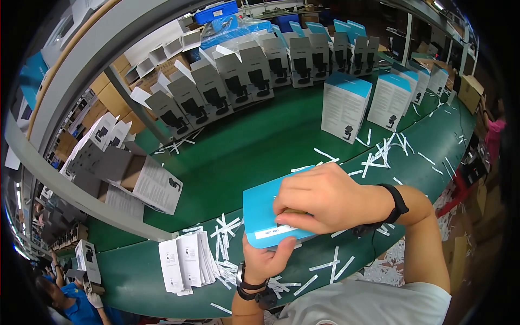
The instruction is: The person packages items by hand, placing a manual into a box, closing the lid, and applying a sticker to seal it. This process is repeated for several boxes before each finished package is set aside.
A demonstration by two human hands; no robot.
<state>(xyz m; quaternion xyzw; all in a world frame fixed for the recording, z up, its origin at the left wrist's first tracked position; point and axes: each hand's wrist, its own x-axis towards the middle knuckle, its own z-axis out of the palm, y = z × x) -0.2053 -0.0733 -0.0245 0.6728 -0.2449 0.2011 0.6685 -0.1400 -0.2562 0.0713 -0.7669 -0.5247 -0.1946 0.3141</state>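
Green tabletop (pixel 244 141) decently bright — background dimmer, tube lights (pixel 19 197) glow far left; fisheye bows grey frame (pixel 103 49), rim goes black — hands area sharp, far edges soft

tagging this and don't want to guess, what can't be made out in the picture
Head view, all four:
What lies under the right hand: covered by the hand itself.
Fingertips of the left hand, thumb's excepted: behind the blue-topped box.
Fine print on the white leaflets: too small.
Lower body of the blue-shirted co-worker: cut off by the bottom edge.
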